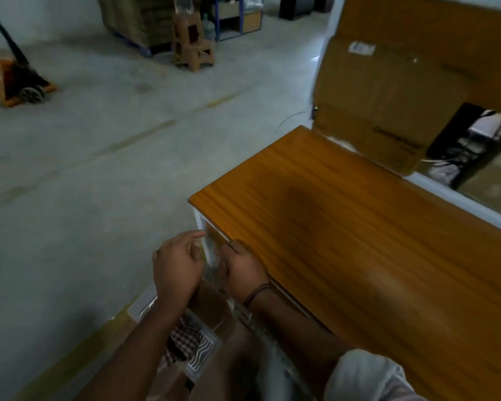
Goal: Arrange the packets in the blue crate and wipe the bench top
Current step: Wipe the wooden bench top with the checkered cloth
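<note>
The right grip (243, 269) is pinching a clear packet (214, 266) beside the counter (359, 227). The left grip (177, 267) is curling; I cannot tell on what.

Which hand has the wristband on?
The right hand, the one beside the bench top edge: a dark band circles its wrist. The left hand, further from the bench, has a bare wrist.

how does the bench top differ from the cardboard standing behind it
The bench top lies flat; the cardboard stands upright. The bench top is glossy, orange-brown with wood grain; the cardboard is matte, duller brown. The cardboard carries a white label and dark print; the bench top shows none. Both are brownish.
</note>
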Demonstrator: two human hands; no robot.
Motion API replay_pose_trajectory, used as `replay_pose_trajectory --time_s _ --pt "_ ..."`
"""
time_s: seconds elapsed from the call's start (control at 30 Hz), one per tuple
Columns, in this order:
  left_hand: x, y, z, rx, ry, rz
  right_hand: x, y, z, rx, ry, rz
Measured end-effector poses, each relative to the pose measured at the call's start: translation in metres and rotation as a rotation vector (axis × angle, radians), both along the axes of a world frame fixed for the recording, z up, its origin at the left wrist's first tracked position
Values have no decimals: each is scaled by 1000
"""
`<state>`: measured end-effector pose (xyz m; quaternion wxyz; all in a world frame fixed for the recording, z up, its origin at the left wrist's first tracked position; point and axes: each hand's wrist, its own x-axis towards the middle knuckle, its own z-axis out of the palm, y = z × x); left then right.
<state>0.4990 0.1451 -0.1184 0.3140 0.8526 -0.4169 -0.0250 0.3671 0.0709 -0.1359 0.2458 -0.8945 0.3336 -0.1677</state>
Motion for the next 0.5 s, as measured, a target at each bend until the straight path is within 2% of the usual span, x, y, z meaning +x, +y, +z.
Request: replay_pose_trajectory --time_s 0.2,0.33,0.5 --pt "-56 -49 51 -186 -37 -161 -69 -21 58 -215 -200 -196" --pt "-131 -73 69 -202 -65 -311 -149 -32 71 -275 -139 -307" --pt "-250 -82 81 -159 -7 -512 -278 -21 77 -311 -95 -527"
